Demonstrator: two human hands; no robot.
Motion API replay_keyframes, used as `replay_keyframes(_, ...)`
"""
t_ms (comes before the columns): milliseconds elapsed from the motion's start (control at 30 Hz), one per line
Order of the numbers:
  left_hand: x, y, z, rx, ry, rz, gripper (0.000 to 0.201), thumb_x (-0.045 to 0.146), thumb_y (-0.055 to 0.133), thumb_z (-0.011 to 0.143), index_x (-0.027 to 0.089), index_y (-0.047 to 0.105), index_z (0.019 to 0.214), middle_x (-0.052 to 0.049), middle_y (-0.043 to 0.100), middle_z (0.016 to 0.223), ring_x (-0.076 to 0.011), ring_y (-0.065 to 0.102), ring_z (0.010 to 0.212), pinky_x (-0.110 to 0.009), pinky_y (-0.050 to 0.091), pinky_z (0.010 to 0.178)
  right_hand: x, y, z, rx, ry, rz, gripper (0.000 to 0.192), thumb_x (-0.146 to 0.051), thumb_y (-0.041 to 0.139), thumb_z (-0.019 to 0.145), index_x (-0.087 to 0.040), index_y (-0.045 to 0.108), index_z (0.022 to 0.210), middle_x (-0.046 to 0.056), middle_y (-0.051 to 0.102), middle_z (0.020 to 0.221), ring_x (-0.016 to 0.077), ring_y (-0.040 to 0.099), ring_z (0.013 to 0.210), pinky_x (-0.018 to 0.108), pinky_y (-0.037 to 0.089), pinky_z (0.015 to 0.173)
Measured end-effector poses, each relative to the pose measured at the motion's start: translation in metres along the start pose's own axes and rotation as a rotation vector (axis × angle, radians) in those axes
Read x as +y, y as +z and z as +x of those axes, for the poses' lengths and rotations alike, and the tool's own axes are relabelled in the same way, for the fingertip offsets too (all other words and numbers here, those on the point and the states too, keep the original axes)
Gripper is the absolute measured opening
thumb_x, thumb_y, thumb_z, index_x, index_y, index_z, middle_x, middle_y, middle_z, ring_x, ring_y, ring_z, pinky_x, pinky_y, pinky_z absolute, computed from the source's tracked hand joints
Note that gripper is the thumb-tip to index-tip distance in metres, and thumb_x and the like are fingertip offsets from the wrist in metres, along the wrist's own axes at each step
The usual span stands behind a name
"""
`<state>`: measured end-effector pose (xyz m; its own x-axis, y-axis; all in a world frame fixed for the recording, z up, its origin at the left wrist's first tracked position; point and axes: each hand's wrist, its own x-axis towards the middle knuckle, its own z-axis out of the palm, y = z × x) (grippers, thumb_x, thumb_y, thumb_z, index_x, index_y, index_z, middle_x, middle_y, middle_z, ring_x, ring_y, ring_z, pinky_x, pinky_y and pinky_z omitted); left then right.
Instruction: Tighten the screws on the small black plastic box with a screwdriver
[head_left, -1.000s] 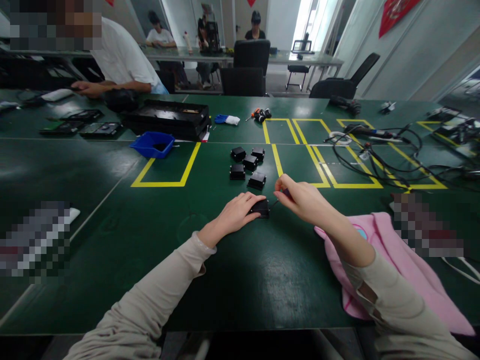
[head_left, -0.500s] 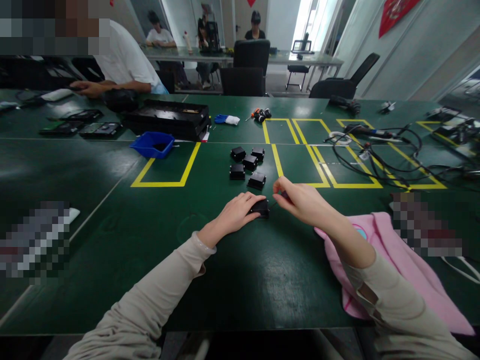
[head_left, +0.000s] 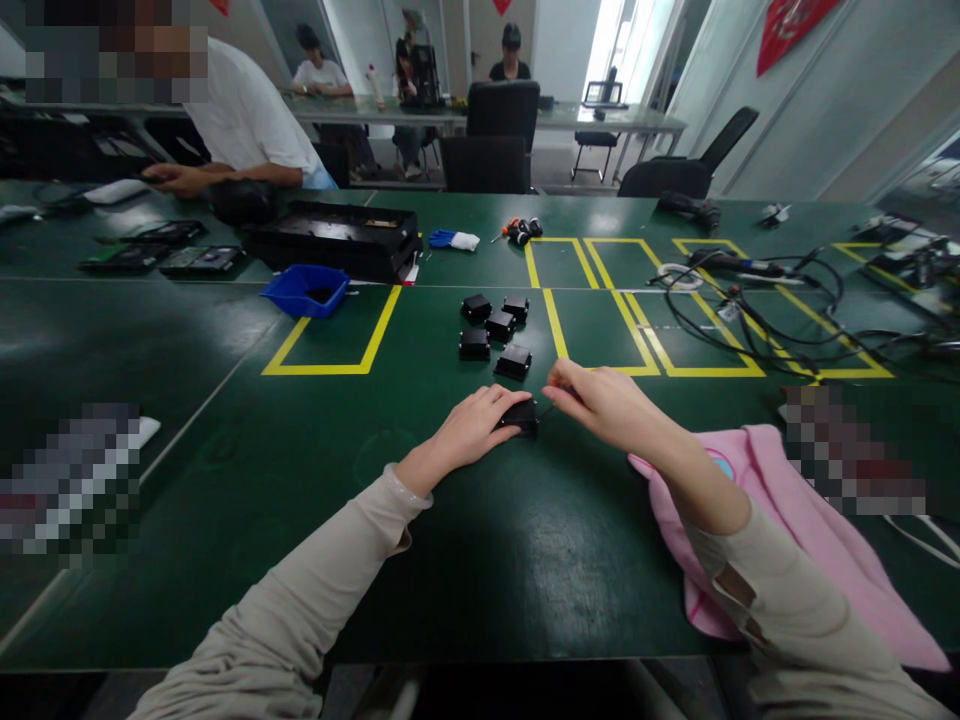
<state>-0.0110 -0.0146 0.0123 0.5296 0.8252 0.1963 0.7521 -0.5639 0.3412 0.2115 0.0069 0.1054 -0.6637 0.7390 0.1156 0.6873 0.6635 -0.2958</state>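
My left hand [head_left: 480,428] pressing black box [head_left: 523,415] flat, my right hand [head_left: 607,400] pinching thin tool [head_left: 559,398] at its edge, five boxes [head_left: 496,334] just beyond, bare green table [head_left: 465,560] toward me.

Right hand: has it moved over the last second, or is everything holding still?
The right hand, pinching a thin tool, dipped slightly toward the small black box. The left hand stayed pressed on that box; the five black boxes behind did not move.

No readable text, labels or numbers anywhere.
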Motion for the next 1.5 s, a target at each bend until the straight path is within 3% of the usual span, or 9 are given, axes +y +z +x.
replay_keyframes(167,0.0,0.0,0.0,-0.002,-0.003,-0.005,0.045,0.035,0.054,0.094,0.027,0.039,0.136,-0.006,0.052,0.119,-0.0224,0.052,0.106,-0.036,0.046,0.091,0.0,0.0001,-0.0007,0.016,0.003,0.033,0.019,-0.035,0.037,0.095,-0.02,0.046,0.103,0.003,0.064,0.077,0.0154,0.057,0.067,0.026,0.029,0.059)
replay_keyframes(333,-0.0001,0.0008,-0.0003,0.009,0.0,-0.014,0.044,0.036,0.053,0.094,0.027,0.04,0.135,-0.006,0.053,0.118,-0.0224,0.052,0.105,-0.036,0.046,0.091,-0.0002,0.0006,-0.0003,0.017,0.003,-0.002,0.026,-0.043,0.035,0.096,-0.021,0.048,0.099,0.0,0.06,0.071,0.015,0.054,0.062,0.026,0.028,0.058)
replay_keyframes(600,0.0008,-0.0003,0.0004,0.003,0.002,-0.017,0.043,0.035,0.052,0.094,0.026,0.041,0.135,-0.006,0.053,0.12,-0.0226,0.052,0.107,-0.037,0.045,0.092,0.0003,0.0004,-0.0009,0.019,0.018,0.019,0.019,-0.036,0.039,0.095,-0.02,0.047,0.103,0.003,0.065,0.079,0.0158,0.058,0.068,0.026,0.03,0.06)
replay_keyframes(833,0.0009,0.0001,0.0005,-0.002,-0.002,-0.011,0.044,0.036,0.053,0.094,0.027,0.04,0.135,-0.006,0.053,0.119,-0.0225,0.052,0.106,-0.037,0.045,0.092,-0.0003,0.0002,-0.0002,0.015,0.034,-0.031,0.028,-0.044,0.033,0.097,-0.021,0.048,0.1,0.002,0.062,0.071,0.0162,0.055,0.062,0.027,0.028,0.058)
replay_keyframes(1100,0.0016,-0.0009,0.0006,-0.005,-0.003,-0.019,0.044,0.035,0.053,0.094,0.027,0.04,0.136,-0.006,0.053,0.119,-0.0222,0.053,0.106,-0.036,0.046,0.091,0.0002,-0.0017,-0.0016,0.023,0.022,0.011,0.019,-0.037,0.039,0.095,-0.02,0.045,0.1,0.003,0.064,0.077,0.016,0.056,0.067,0.027,0.03,0.06)
replay_keyframes(1367,0.002,-0.001,0.0015,-0.003,-0.008,-0.033,0.044,0.036,0.052,0.094,0.027,0.04,0.136,-0.006,0.053,0.119,-0.0226,0.054,0.104,-0.036,0.047,0.087,0.0004,-0.0019,-0.0009,0.021,0.026,-0.044,0.026,-0.043,0.036,0.096,-0.021,0.049,0.097,0.001,0.061,0.072,0.0147,0.051,0.061,0.026,0.026,0.057)
replay_keyframes(1500,0.0024,-0.0012,0.0022,-0.005,-0.002,-0.036,0.045,0.035,0.053,0.094,0.027,0.04,0.136,-0.006,0.053,0.119,-0.0226,0.054,0.105,-0.036,0.047,0.089,0.0007,-0.0026,-0.0016,0.018,0.016,-0.024,0.02,-0.036,0.037,0.096,-0.02,0.049,0.101,0.001,0.062,0.074,0.0147,0.053,0.063,0.026,0.027,0.058)
